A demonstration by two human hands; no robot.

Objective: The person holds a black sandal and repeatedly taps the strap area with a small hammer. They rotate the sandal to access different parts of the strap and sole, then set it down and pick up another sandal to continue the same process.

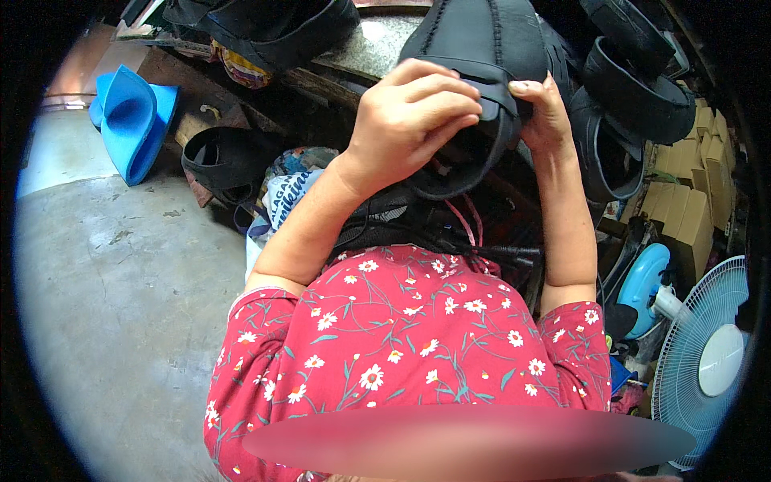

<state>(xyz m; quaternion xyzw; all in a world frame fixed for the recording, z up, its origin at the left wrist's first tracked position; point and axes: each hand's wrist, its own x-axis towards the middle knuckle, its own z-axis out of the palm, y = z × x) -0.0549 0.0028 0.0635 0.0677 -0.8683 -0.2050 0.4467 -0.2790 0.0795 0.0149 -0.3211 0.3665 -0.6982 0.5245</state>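
Both hands are at a black stitched piece [474, 36] that looks like a shoe upper, with two lines of stitching down it and a strap-like loop [482, 173] hanging at its near end. My left hand [414, 116] curls its fingers in over the near edge, by a smooth dark grey strip [487, 90]. My right hand [546, 116] pinches the right side of that edge between thumb and fingers. What lies under the left fingertips is partly hidden.
Similar black pieces lie at upper left [281, 36], left [221, 157] and right [638, 88]. A folded blue foam sheet [136, 120] stands on the grey floor [128, 297]. Cardboard boxes [679, 225] and a fan [699, 361] are at the right. A printed plastic bag [293, 193] sits beside my left forearm.
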